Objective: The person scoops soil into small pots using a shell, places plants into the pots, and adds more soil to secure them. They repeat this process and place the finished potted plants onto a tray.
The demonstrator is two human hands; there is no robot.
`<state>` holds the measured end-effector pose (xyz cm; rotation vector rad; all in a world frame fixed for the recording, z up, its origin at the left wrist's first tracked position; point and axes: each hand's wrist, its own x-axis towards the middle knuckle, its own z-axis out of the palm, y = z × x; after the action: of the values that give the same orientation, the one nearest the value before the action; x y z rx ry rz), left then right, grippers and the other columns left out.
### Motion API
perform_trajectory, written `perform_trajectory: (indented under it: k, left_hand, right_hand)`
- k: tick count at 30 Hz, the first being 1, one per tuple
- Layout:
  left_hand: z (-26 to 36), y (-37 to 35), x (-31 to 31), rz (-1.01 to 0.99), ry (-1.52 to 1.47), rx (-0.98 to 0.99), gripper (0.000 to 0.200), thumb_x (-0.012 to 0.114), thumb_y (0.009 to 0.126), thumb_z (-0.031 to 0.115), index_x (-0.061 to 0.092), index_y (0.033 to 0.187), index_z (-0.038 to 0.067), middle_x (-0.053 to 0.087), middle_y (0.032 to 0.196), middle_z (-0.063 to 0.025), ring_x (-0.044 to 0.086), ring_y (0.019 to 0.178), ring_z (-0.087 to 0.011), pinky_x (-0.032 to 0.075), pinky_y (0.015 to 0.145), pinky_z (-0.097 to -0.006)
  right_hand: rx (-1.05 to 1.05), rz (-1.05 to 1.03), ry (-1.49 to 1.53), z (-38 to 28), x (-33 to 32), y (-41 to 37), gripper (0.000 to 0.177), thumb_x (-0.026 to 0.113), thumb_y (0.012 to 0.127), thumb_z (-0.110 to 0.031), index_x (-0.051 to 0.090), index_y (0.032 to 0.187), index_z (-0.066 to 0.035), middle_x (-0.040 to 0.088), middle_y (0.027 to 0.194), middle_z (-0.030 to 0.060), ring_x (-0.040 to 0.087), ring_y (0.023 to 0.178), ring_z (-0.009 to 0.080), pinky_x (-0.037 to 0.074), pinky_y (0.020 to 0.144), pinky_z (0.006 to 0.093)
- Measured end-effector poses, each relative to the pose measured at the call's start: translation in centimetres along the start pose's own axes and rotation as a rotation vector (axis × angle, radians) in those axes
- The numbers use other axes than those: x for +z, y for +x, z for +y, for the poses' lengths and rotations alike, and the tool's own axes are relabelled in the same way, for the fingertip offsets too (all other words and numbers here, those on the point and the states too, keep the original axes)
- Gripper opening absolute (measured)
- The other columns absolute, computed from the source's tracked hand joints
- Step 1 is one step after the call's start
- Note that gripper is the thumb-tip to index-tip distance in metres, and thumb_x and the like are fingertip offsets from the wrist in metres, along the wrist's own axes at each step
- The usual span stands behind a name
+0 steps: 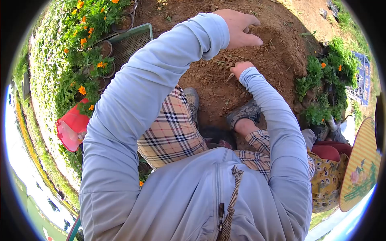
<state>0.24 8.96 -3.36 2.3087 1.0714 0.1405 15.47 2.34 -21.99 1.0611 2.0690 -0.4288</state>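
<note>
2 hands, 1 soil mound (277, 50), 2 patterned shoes (245, 112) below it, 1 green crate (134, 45) and 1 red container (73, 127) at L, 1 blue crate (364, 74) far R, 1 other person w/ 1 wide hat (360, 166) at R edge. Orange-flowered plants on both sides; too dense to count. L hand (240, 30): arm stretched fwd, back of hand up, thumb apart from fingers, gap clear, nothing seen in it, over the soil. R hand (241, 69): nearer the body, fingers curled, just beside L; can't tell if holding anything.
</note>
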Motion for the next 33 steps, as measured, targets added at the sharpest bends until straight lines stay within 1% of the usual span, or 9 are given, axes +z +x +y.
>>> perform_trajectory:
  k: [2, 10, 20, 23, 27, 28, 29, 32, 33]
  left_hand:
    - [0.1, 0.0, 0.2, 0.016, 0.012, 0.000, 0.059, 0.047, 0.072, 0.048, 0.041, 0.117, 0.011, 0.053, 0.103, -0.0116, 0.051, 0.094, -0.0267, 0.041, 0.082, -0.0327]
    - [1.0, 0.4, 0.2, -0.027, 0.008, -0.020, 0.060, 0.048, 0.071, 0.048, 0.039, 0.118, 0.013, 0.052, 0.106, -0.0107, 0.050, 0.097, -0.0263, 0.039, 0.084, -0.0329]
    - [0.8, 0.1, -0.1, -0.020, 0.027, -0.024, 0.058, 0.048, 0.072, 0.047, 0.039, 0.118, 0.013, 0.051, 0.108, -0.0117, 0.048, 0.100, -0.0267, 0.038, 0.086, -0.0334]
    - [1.2, 0.2, 0.0, -0.034, 0.016, 0.001, 0.058, 0.048, 0.072, 0.048, 0.040, 0.118, 0.013, 0.050, 0.108, -0.0121, 0.048, 0.099, -0.0269, 0.038, 0.086, -0.0334]
    - [1.5, 0.4, 0.4, 0.024, 0.054, 0.002, 0.058, 0.048, 0.072, 0.048, 0.040, 0.117, 0.013, 0.051, 0.107, -0.0122, 0.049, 0.098, -0.0272, 0.038, 0.085, -0.0333]
    - [1.6, 0.4, 0.3, 0.021, 0.056, 0.007, 0.058, 0.047, 0.072, 0.048, 0.040, 0.117, 0.013, 0.051, 0.107, -0.0123, 0.049, 0.098, -0.0272, 0.038, 0.085, -0.0333]
    - [1.6, 0.4, 0.3, 0.019, 0.060, 0.013, 0.058, 0.047, 0.072, 0.048, 0.040, 0.117, 0.013, 0.051, 0.107, -0.0124, 0.049, 0.098, -0.0272, 0.039, 0.085, -0.0332]
    - [1.8, 0.2, 0.4, 0.021, 0.070, -0.010, 0.058, 0.047, 0.073, 0.048, 0.039, 0.118, 0.013, 0.051, 0.107, -0.0126, 0.049, 0.098, -0.0271, 0.039, 0.085, -0.0332]
    - [1.7, 0.1, 0.1, 0.001, 0.021, 0.035, 0.057, 0.048, 0.072, 0.046, 0.040, 0.116, 0.009, 0.052, 0.103, -0.0146, 0.050, 0.095, -0.0284, 0.039, 0.083, -0.0336]
  right_hand:
    - [0.051, -0.065, -0.013, 1.9, 0.9, -1.3, 0.026, 0.046, 0.075, -0.011, 0.054, 0.098, -0.019, 0.054, 0.097, 0.0081, 0.052, 0.092, 0.0242, 0.043, 0.076, 0.0365]
    - [0.046, 0.413, 0.310, -2.1, -0.9, 0.7, 0.038, 0.053, 0.068, -0.009, 0.047, 0.104, -0.022, 0.052, 0.094, 0.0078, 0.053, 0.087, 0.0257, 0.044, 0.072, 0.0367]
    - [0.084, 0.025, 0.050, 2.3, 3.4, -0.7, 0.038, 0.049, 0.071, -0.009, 0.047, 0.107, -0.021, 0.052, 0.099, 0.0089, 0.052, 0.090, 0.0261, 0.043, 0.075, 0.0374]
    - [0.268, 0.277, 0.306, 3.5, 3.6, -4.2, 0.031, 0.048, 0.072, -0.013, 0.052, 0.102, -0.020, 0.056, 0.090, 0.0105, 0.055, 0.083, 0.0269, 0.044, 0.071, 0.0384]
    - [0.502, 0.161, 0.810, 0.7, 5.8, -4.0, 0.031, 0.048, 0.070, -0.027, 0.055, 0.092, -0.007, 0.059, 0.084, 0.0154, 0.057, 0.078, 0.0295, 0.044, 0.072, 0.0385]
    - [0.514, 0.056, 1.180, -0.5, 8.0, -3.1, 0.030, 0.049, 0.069, -0.018, 0.055, 0.085, 0.006, 0.059, 0.062, 0.0162, 0.058, 0.050, 0.0218, 0.046, 0.051, 0.0311]
    - [0.594, -0.053, 1.509, -2.9, 10.0, -2.2, 0.028, 0.047, 0.070, -0.013, 0.053, 0.084, 0.011, 0.059, 0.063, 0.0174, 0.057, 0.046, 0.0209, 0.045, 0.043, 0.0297]
    - [0.890, -0.212, 1.770, -7.0, 14.6, -0.4, 0.030, 0.046, 0.068, -0.008, 0.047, 0.090, 0.012, 0.059, 0.066, 0.0186, 0.057, 0.048, 0.0231, 0.046, 0.042, 0.0311]
    - [0.986, -0.099, 1.878, -5.8, 15.5, 0.1, 0.028, 0.045, 0.070, -0.009, 0.048, 0.091, 0.008, 0.059, 0.066, 0.0164, 0.056, 0.047, 0.0225, 0.046, 0.041, 0.0318]
